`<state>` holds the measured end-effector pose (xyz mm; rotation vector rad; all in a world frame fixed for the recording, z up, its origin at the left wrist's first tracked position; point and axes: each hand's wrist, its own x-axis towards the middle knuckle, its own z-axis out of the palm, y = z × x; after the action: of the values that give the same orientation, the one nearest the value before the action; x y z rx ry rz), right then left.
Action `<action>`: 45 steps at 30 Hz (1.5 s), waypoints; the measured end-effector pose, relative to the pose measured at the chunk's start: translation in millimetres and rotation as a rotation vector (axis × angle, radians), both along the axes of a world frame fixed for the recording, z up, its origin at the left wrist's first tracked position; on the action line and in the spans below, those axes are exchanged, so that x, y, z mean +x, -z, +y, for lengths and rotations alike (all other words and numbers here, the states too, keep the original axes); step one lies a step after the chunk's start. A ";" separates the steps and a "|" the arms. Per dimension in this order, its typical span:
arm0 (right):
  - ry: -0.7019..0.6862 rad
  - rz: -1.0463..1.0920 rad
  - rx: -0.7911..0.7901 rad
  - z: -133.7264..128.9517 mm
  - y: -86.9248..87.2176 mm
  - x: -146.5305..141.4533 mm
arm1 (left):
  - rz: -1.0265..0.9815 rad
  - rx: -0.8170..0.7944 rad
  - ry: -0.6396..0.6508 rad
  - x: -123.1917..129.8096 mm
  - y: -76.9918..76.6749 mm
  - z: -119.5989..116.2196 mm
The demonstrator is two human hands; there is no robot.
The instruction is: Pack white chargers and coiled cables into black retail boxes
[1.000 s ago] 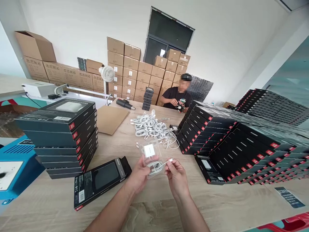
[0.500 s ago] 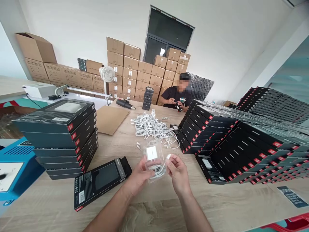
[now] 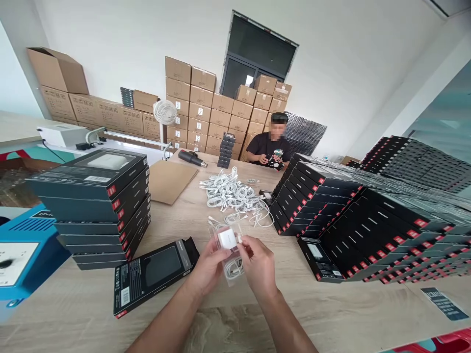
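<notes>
No wording can be read clearly anywhere. Left of the left fingers point(image 3: 216, 251), a box point(image 3: 154, 274) carries a barcode sticker point(image 3: 125, 296) and rows of tiny print, too small to make out. Between the fingers, a bag point(image 3: 231, 274) shows a white charger point(image 3: 227, 239) with no legible marking. Well beyond the right fingers point(image 3: 250, 245), a dark card point(image 3: 443, 303) has pale lines of print, unreadable. Far ahead of the fingers, cartons point(image 3: 200, 113) bear small white labels, also too small, and far to their left a blue machine point(image 3: 27, 250) has blurred characters
</notes>
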<state>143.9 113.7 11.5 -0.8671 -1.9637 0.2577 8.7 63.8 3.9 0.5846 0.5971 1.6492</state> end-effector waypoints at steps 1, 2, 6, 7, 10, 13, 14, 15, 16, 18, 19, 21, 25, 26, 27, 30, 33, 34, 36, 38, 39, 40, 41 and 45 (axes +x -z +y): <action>0.006 -0.010 0.035 0.7 -0.8 0.4 | -0.003 0.002 0.003 -0.9 -0.4 -0.3; 0.009 -0.021 0.060 1.5 -1.8 0.9 | -0.004 0.008 0.011 -1.7 -0.7 -0.4; -0.025 -0.082 0.117 4.2 -4.6 2.2 | 0.011 0.025 0.064 -4.9 0.2 -0.2; -0.032 -0.097 0.127 4.7 -4.6 2.2 | 0.015 0.019 0.080 -5.8 0.8 -0.3; -0.048 -0.142 0.155 6.3 -3.7 1.5 | 0.028 -0.014 0.128 -9.1 1.4 -1.7; -0.069 -0.204 0.169 7.8 -3.3 0.2 | 0.053 -0.049 0.157 -12.1 -1.5 -4.6; -0.076 -0.223 0.171 8.1 -3.6 -0.3 | 0.068 -0.057 0.166 -13.0 -3.1 -5.7; -0.081 -0.237 0.171 8.2 -4.0 -0.8 | 0.085 -0.061 0.171 -13.8 -4.8 -6.7; -0.086 -0.248 0.170 8.2 -4.6 -1.4 | 0.104 -0.065 0.174 -14.4 -6.5 -7.6; -0.096 -0.266 0.160 7.8 -6.0 -2.4 | 0.132 -0.075 0.178 -15.5 -9.0 -8.8; -0.100 -0.273 0.153 7.6 -6.8 -2.9 | 0.135 -0.074 0.182 -15.9 -9.7 -9.0; -0.106 -0.290 0.141 7.8 -7.8 -3.9 | 0.122 -0.056 0.183 -16.1 -9.5 -8.9; -0.074 -0.321 0.158 11.8 -4.9 -4.7 | 0.076 -0.032 0.142 -13.8 -3.9 -7.0; -0.065 -0.315 0.166 13.1 -3.0 -4.4 | 0.058 -0.037 0.131 -12.8 -2.0 -6.3; -0.057 -0.302 0.175 14.2 -0.8 -4.0 | 0.031 -0.041 0.122 -11.8 -0.1 -5.6; -0.054 -0.291 0.184 13.8 6.0 -2.0 | -0.068 -0.061 0.083 -9.5 4.7 -3.0; -0.071 -0.331 0.155 6.2 11.8 -1.7 | -0.098 -0.099 0.012 -9.2 6.0 -1.7; -0.078 -0.323 0.137 2.7 13.6 -2.4 | -0.093 -0.111 0.001 -9.4 5.4 -1.9; -0.066 -0.247 0.063 -3.9 17.1 -5.1 | -0.093 -0.130 0.008 -10.1 3.4 -2.8; -0.037 -0.089 -0.101 -7.8 19.9 -8.4 | -0.110 -0.148 0.025 -10.7 1.8 -3.6; -0.035 0.014 -0.214 -8.6 20.8 -9.9 | -0.124 -0.157 0.021 -10.8 1.7 -3.5; -0.049 0.119 -0.331 -8.7 21.3 -10.9 | -0.138 -0.166 0.007 -10.7 2.2 -3.2; -0.073 0.222 -0.433 -8.3 21.6 -11.5 | -0.152 -0.178 -0.018 -10.2 3.1 -2.6; -0.113 0.485 -0.564 -6.9 22.2 -10.0 | -0.161 -0.237 -0.084 -3.7 8.7 -1.2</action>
<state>133.9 106.8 -10.7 -0.9329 -1.4945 1.0250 5.1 62.6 -4.8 0.2545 0.6938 1.6565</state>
